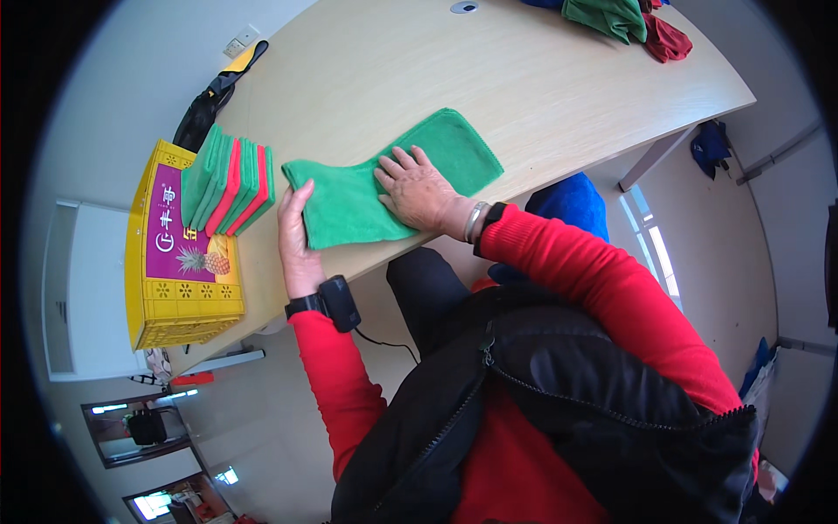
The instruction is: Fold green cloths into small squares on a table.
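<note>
A green cloth, folded into a long strip, lies at the table's near edge and slants away to the right. My left hand grips its left end, thumb on top and the other fingers hidden behind or under the fabric. Across the middle of the strip my right hand rests flat, its fingers stretched out and slightly apart. Left of the cloth stands a row of folded green and red cloths, set on edge against a yellow crate.
The yellow plastic crate with a purple panel stands at the table's left. A black and yellow bag-like item lies behind it. Crumpled green and red cloths lie at the far right of the pale wooden table. A blue thing shows below the edge.
</note>
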`<move>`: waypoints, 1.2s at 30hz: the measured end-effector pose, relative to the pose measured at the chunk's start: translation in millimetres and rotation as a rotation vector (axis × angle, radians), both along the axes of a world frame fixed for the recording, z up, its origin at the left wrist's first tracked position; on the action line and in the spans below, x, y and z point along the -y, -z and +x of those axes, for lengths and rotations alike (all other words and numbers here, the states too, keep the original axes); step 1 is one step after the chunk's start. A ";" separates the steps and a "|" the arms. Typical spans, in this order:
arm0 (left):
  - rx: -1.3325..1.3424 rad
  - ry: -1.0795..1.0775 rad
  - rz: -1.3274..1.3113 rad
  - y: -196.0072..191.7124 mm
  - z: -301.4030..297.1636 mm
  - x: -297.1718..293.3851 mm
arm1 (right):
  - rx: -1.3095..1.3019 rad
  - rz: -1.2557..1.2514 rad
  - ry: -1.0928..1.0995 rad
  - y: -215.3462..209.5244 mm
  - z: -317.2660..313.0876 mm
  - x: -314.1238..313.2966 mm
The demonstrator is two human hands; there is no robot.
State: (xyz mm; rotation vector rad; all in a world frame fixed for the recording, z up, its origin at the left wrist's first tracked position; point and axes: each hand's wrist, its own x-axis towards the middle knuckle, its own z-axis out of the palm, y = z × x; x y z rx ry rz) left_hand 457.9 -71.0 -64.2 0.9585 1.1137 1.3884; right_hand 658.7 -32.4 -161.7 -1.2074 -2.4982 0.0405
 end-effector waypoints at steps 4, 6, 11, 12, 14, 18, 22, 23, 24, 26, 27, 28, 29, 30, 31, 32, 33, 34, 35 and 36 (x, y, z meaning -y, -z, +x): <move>-0.113 0.050 0.023 -3.4 26.7 -26.3 | 0.004 0.016 -0.061 -5.4 25.3 41.0; -0.215 0.111 0.033 -3.4 47.6 -42.4 | 0.004 0.038 -0.076 -1.0 37.4 65.3; -0.482 0.164 0.018 26.4 113.3 -86.6 | 0.048 0.106 -0.121 -4.6 54.7 92.0; -0.583 0.163 0.016 35.8 120.4 -90.8 | 0.123 0.019 -0.151 -13.8 57.3 94.1; -0.677 0.166 -0.044 45.0 149.7 -94.2 | 0.198 -0.076 -0.156 -24.0 70.1 91.8; -0.895 0.142 -0.132 47.8 179.1 -101.1 | 0.448 -0.219 -0.229 -28.4 82.3 83.4; -1.008 0.130 -0.072 51.4 187.8 -110.2 | 0.117 -0.015 -0.217 12.5 77.5 76.2; -1.068 0.117 -0.055 52.7 185.9 -112.6 | 0.066 0.014 -0.213 13.9 75.6 76.5; -1.127 0.103 -0.039 54.0 182.6 -113.4 | 0.015 0.044 -0.209 15.0 73.4 77.0; -1.018 0.116 -0.097 47.8 192.6 -106.1 | -0.033 0.062 -0.190 16.1 77.5 75.2; -0.908 0.125 -0.152 42.5 198.9 -99.2 | -0.007 0.022 -0.181 14.6 81.6 74.3; -0.801 0.121 -0.206 37.9 199.5 -90.0 | 0.016 -0.013 -0.181 8.5 84.1 75.1; -0.801 0.122 -0.208 37.4 192.7 -84.4 | 0.042 -0.049 -0.178 6.7 86.6 75.1; -0.732 0.085 -0.040 33.5 179.7 -78.7 | 0.041 -0.051 -0.178 7.4 88.6 74.7; -0.660 0.045 0.129 30.1 166.9 -71.9 | -0.014 0.032 -0.168 8.3 91.5 73.8; -0.657 0.048 0.129 30.4 155.6 -63.3 | -0.068 0.112 -0.153 10.6 95.6 72.3; -0.980 -0.010 0.180 31.4 143.2 -53.2 | -0.121 0.192 -0.137 11.9 98.9 71.2; -1.301 -0.074 0.231 34.5 135.5 -45.6 | -0.118 0.191 -0.137 12.8 100.8 70.6; -1.302 -0.081 0.228 42.0 128.9 -39.9 | -0.118 0.179 -0.145 11.1 99.4 70.7; -1.369 -0.051 0.342 56.0 122.7 -36.0 | -0.118 0.166 -0.152 9.5 98.2 70.8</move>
